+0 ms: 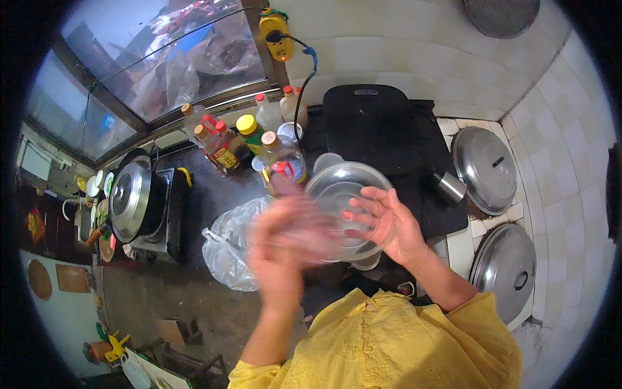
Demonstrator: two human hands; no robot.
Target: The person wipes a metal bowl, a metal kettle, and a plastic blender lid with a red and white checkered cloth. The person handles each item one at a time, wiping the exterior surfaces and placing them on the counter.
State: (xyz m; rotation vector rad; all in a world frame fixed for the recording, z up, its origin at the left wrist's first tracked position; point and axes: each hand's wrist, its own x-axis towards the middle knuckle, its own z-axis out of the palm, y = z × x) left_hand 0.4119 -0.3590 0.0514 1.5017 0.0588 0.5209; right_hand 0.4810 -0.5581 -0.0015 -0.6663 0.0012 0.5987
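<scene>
A round, clear bowl (340,175) stands in front of me on the dark worktop. My right hand (388,223) is over the bowl's right part, palm inward and fingers apart; nothing shows in it. Strongly blurred, my left hand (286,228) is at the bowl's left side. A reddish blur lies at its fingers, and whether that is something held or the fingers themselves I cannot tell. Just left of that hand lies a crumpled clear plastic bag (228,243). Behind it is a large clear bottle (282,155) with a pale cap and a red handle.
Several sauce bottles (218,150) line the window side. A lidded wok (131,199) sits on a stove at left. Behind the bowl is a black cover (369,121); a metal cup (452,187) lies tilted beside large metal lids (486,170). A black cable hangs from a yellow socket (276,36).
</scene>
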